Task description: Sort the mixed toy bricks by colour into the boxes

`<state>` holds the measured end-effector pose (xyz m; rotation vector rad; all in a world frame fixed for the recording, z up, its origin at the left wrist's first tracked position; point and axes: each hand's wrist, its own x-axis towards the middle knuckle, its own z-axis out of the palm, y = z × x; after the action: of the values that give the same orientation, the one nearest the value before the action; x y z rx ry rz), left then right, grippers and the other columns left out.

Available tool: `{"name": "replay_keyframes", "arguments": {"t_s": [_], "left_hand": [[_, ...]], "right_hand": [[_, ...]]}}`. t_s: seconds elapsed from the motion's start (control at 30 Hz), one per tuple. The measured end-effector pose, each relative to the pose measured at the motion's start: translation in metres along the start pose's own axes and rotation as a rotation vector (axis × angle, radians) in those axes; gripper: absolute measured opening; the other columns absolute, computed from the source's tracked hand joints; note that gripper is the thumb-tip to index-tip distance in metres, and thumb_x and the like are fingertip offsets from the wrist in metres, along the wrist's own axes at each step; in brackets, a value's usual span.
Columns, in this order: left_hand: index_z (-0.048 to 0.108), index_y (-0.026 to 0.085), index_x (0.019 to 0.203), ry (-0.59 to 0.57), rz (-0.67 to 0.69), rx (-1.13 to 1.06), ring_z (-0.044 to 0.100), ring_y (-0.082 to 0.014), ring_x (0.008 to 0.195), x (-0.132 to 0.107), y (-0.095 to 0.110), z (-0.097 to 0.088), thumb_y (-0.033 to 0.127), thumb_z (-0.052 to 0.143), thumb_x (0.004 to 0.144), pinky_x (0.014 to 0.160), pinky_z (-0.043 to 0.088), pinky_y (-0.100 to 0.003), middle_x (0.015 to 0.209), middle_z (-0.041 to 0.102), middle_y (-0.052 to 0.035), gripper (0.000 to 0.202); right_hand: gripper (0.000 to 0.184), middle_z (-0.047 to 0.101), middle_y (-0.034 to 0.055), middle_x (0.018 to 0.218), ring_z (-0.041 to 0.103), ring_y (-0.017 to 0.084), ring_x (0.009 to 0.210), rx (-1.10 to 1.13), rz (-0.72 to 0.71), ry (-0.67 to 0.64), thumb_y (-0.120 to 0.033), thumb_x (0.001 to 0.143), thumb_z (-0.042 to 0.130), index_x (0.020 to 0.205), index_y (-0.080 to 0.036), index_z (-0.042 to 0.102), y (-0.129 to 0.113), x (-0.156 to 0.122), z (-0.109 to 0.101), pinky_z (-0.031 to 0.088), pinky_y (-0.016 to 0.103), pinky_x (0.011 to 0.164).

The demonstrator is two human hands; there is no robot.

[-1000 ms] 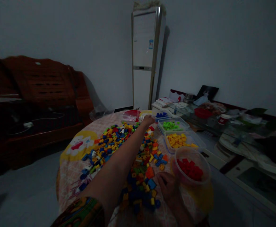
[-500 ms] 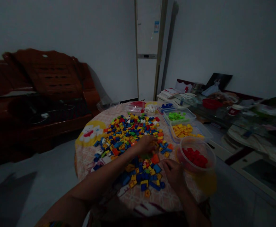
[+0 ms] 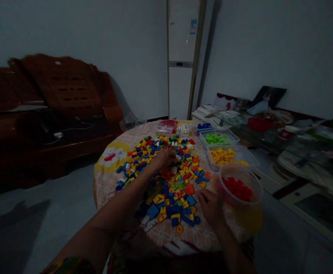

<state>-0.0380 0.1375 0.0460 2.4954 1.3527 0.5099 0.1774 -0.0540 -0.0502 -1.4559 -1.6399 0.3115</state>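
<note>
My left hand (image 3: 165, 159) reaches over the middle of a big pile of mixed toy bricks (image 3: 155, 152), its fingers curled downward. A white brick (image 3: 178, 157) lies right at its fingertips; whether it is gripped is unclear. My right hand (image 3: 211, 207) rests on the cloth at the pile's right side, fingers bent together in a loose fist. What that fist may hold is hidden. Beside it stands a round clear tub (image 3: 256, 186) with red bricks (image 3: 237, 189) in it. Blue, yellow, orange and green bricks lie between the two hands.
Along the table's right edge are clear boxes with yellow bricks (image 3: 222, 156), green pieces (image 3: 215, 138) and blue pieces (image 3: 203, 125). White pieces (image 3: 183, 129) sit at the far edge. A cluttered glass-topped cabinet (image 3: 271, 140) stands to the right, a wooden sofa (image 3: 66, 91) to the left.
My left hand has moved left and away from me across the pile, uncovering bricks near the right side. The right hand stays in place. The view has shifted slightly.
</note>
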Motion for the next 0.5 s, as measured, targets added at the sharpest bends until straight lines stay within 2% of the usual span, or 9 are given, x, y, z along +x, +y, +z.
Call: {"name": "replay_keyframes", "arguments": {"t_s": [0.1, 0.17, 0.23, 0.37, 0.5], "left_hand": [[0.079, 0.017, 0.095, 0.069, -0.072, 0.013, 0.068, -0.0225, 0.094, 0.007, -0.009, -0.014, 0.013, 0.058, 0.077, 0.090, 0.049, -0.030, 0.098, 0.076, -0.0066, 0.027], [0.079, 0.016, 0.096, 0.090, -0.081, 0.007, 0.068, -0.0227, 0.095, 0.011, -0.010, -0.015, 0.012, 0.057, 0.077, 0.090, 0.049, -0.031, 0.099, 0.076, -0.0062, 0.029], [0.079, 0.018, 0.097, 0.083, -0.061, 0.006, 0.068, -0.0226, 0.094, 0.016, -0.007, -0.010, 0.013, 0.058, 0.076, 0.089, 0.050, -0.031, 0.099, 0.076, -0.0055, 0.030], [0.078, 0.022, 0.100, -0.012, 0.018, 0.061, 0.066, -0.0232, 0.096, 0.026, 0.005, 0.009, 0.017, 0.066, 0.073, 0.087, 0.050, -0.029, 0.102, 0.074, -0.0060, 0.030], [0.076, 0.018, 0.090, -0.031, 0.015, 0.106, 0.065, -0.0251, 0.098, 0.034, 0.010, 0.019, 0.022, 0.072, 0.071, 0.084, 0.049, -0.030, 0.101, 0.072, -0.0095, 0.020]], "right_hand": [[0.027, 0.072, 0.0062, 0.079, 0.066, 0.018, 0.074, 0.007, -0.006, 0.007, -0.029, 0.095, 0.049, 0.082, -0.018, 0.070, -0.001, 0.000, 0.000, 0.049, 0.028, 0.069], [0.026, 0.072, 0.0064, 0.080, 0.066, 0.018, 0.074, 0.014, -0.008, 0.009, -0.029, 0.095, 0.049, 0.083, -0.019, 0.070, -0.002, 0.001, -0.001, 0.049, 0.028, 0.068], [0.026, 0.072, 0.0063, 0.081, 0.066, 0.018, 0.074, 0.020, -0.008, 0.007, -0.029, 0.095, 0.049, 0.083, -0.019, 0.070, -0.002, 0.000, -0.001, 0.049, 0.028, 0.068], [0.025, 0.072, 0.0063, 0.082, 0.067, 0.019, 0.077, 0.021, 0.000, -0.002, -0.028, 0.095, 0.050, 0.084, -0.019, 0.070, -0.003, 0.000, -0.002, 0.049, 0.029, 0.071], [0.024, 0.071, 0.0056, 0.080, 0.066, 0.020, 0.076, 0.002, 0.001, -0.014, -0.027, 0.095, 0.050, 0.083, -0.018, 0.069, -0.004, 0.001, -0.003, 0.048, 0.029, 0.072]]}}
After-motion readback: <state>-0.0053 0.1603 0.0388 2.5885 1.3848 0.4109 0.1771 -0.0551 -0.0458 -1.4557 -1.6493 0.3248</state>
